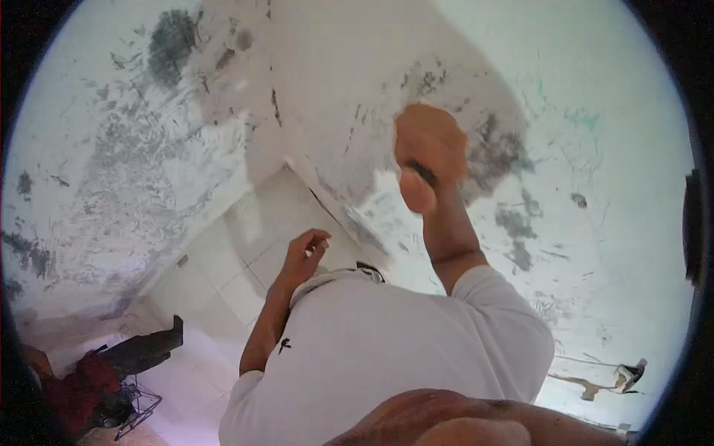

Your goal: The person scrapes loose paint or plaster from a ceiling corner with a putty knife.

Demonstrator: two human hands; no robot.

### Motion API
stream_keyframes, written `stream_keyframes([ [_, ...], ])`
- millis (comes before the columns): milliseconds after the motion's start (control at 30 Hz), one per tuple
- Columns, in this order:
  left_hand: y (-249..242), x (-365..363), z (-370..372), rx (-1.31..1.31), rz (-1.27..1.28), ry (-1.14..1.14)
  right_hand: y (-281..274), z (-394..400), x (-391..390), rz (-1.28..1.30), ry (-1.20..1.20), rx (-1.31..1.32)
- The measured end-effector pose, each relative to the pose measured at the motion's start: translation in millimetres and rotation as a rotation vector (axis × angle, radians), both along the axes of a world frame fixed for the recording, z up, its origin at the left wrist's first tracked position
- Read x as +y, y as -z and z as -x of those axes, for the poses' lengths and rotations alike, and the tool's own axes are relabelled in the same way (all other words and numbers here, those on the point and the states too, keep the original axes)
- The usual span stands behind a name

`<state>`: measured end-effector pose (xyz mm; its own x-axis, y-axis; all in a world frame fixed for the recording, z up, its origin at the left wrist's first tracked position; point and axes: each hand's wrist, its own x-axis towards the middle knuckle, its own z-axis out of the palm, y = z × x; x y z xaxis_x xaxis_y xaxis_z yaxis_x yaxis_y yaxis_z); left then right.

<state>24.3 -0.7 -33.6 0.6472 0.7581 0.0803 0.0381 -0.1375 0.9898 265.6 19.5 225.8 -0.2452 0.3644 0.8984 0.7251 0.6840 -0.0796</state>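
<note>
My right hand [433, 145] is raised against the patchy wall [498, 149] on the right. It is smeared by motion, and its fingers look closed. A dark strip [422, 172] shows between the thumb and the rest of the hand; I cannot make out what it belongs to. My left hand [306, 253] hangs low in front of my waist, over the tiled floor. Its fingers are loosely bent with a gap to the thumb, and nothing shows in it.
Two walls meet in a corner ahead, the left wall [141, 178] stained with grey and black patches. Pale tiles [245, 253] cover the floor. At the lower left is a person in dark trousers [145, 349], beside a thin metal frame [141, 409]. A broken fitting [631, 375] is at the right.
</note>
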Motion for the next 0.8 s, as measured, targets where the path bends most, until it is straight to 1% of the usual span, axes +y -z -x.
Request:
stream_keyframes([
  [67,13.6,9.9,-1.2,-0.007,-0.042,-0.027,11.6,-16.2,26.9,0.042,-0.002,0.051],
  [100,19.9,-3.0,8.9,0.021,-0.046,-0.003,10.4,-6.3,32.5,0.025,0.014,-0.151],
  [133,-10.3,-9.0,11.8,0.04,0.04,0.027,26.3,-1.8,30.0,0.162,-0.04,-0.016],
  [167,-10.4,-7.6,16.0,0.042,0.016,0.044,36.2,-1.5,36.2,0.247,-0.107,0.099],
  [233,-4.9,-15.1,28.8,0.019,0.025,0.064,55.4,5.4,19.8,0.213,-0.078,0.102],
  [267,-2.3,-18.3,32.5,0.03,0.044,0.02,67.4,10.4,8.1,0.282,-0.129,0.144],
  [300,3.6,-18.3,40.9,0.023,0.05,0.005,84.5,19.0,-5.1,0.417,-0.125,0.201],
  [367,24.5,-13.7,64.1,0.099,0.081,-0.002,154.4,25.9,-16.8,0.736,-0.156,0.333],
  [400,39.3,-7.2,79.7,0.171,0.021,0.032,198.8,25.0,-20.7,0.939,-0.015,0.318],
  [433,42.4,-0.6,97.7,0.305,-0.072,0.1,244.3,25.2,-25.9,1.153,0.116,0.282],
  [500,37.7,9.8,148.5,0.637,-0.177,0.233,326.0,32.4,-56.2,1.414,0.34,0.057],
  [533,41.7,16.0,179.9,0.75,-0.233,0.281,377.8,29.7,-84.6,1.379,0.407,-0.127],
  [567,22.9,31.0,204.2,0.912,0.012,0.289,407.6,30.1,-107.0,1.457,0.392,-0.108],
  [600,40.5,42.4,244.4,0.734,-0.007,0.213,431.2,34.8,-143.1,1.551,0.383,-0.083],
  [633,23.3,48.4,277.4,0.448,0.09,0.011,444.9,44.9,-172.6,1.726,0.425,-0.078],
  [667,4.5,54.6,309.9,0.142,0.142,-0.145,459.8,52.2,-191.1,1.873,0.473,-0.076],
  [700,12.0,54.2,337.8,0.062,0.147,-0.32,483.4,56.4,-216.7,1.919,0.498,-0.012],
  [733,50.9,44.8,368.5,0.274,0.175,-0.479,505.1,58.3,-245.8,1.86,0.494,0.008],
  [767,102.3,28.3,406.4,0.808,0.17,-0.52,516.0,64.4,-267.5,1.843,0.49,0.11],
  [800,150.5,-4.2,436.3,1.539,0.17,-0.279,508.3,78.9,-284.2,1.872,0.512,0.133],
])
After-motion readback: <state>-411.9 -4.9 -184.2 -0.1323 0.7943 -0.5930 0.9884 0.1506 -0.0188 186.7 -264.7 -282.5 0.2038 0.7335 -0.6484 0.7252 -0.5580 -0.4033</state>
